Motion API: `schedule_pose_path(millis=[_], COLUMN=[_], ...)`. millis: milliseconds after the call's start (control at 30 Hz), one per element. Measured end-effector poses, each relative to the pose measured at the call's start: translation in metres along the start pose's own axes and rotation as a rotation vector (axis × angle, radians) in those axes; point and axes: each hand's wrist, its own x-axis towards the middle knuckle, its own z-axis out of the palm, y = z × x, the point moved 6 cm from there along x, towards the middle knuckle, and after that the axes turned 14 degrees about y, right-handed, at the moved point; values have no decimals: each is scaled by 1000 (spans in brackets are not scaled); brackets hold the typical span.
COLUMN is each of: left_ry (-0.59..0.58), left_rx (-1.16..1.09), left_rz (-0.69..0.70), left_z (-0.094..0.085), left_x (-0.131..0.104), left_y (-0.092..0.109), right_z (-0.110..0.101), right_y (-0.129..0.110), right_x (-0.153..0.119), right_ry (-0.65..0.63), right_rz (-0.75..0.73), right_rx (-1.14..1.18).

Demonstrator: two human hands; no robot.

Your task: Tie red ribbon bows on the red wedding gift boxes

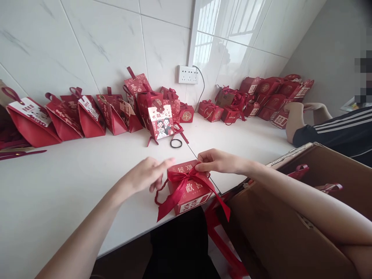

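A red gift box (181, 195) with gold characters lies near the table's front edge. Tied across its top is a red satin ribbon (174, 193) with a bow knot in the middle and two long tails hanging over the front. My right hand (216, 161) pinches a loop of this ribbon at the box's far right corner. Just left of the box, my left hand (147, 172) hovers with its index finger stretched out and the others loosely bent, holding nothing. A twisted red cord handle (158, 197) curves out from the box's left side, below that hand.
Red gift bags (91, 122) line the wall at left. A box with a cartoon couple (161, 126) and a black hair tie (176, 143) lie ahead. More red boxes (269, 93) are piled at right, near another person's arm (296, 118). An open cardboard carton (270, 217) stands right.
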Motion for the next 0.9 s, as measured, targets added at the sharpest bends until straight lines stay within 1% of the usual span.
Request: schedule_pose_path(millis=[33,67,100,167,267,400,467,567,667,767,833,900], left_ry=[-113,-173,-184,-145,-65,107,166,192,172,184,214,269], left_rx=[12,3,-16,-49,-59,-84,-115,-156,-189,-162,-148,-153], left_rz=[-53,-82,-90,-62,21,144,178,191,189,203,221,244], left_z=[7,11,14,16,16,12,13,17,20,19,17,13], left_x=[-4,-7,-8,-8,-4,3,6,11,14,15,15,15], left_y=[-2,-3,-2,-1,0,3,2,-2,-5,-4,-2,-1], right_z=[0,1,1,1,0,-4,-6,-7,-7,-7,-7,-7], right_y=[0,0,1,3,5,10,12,14,15,17,16,13], right_x=[0,-1,-1,-1,-1,2,3,4,3,4,5,6], right_ry=[-13,-24,-33,-37,-21,49,87,105,129,162,168,171], right_rz=[9,21,38,76,123,172,193,237,283,318,291,216], right_rx=[20,42,65,109,161,288,348,411,450,473,484,483])
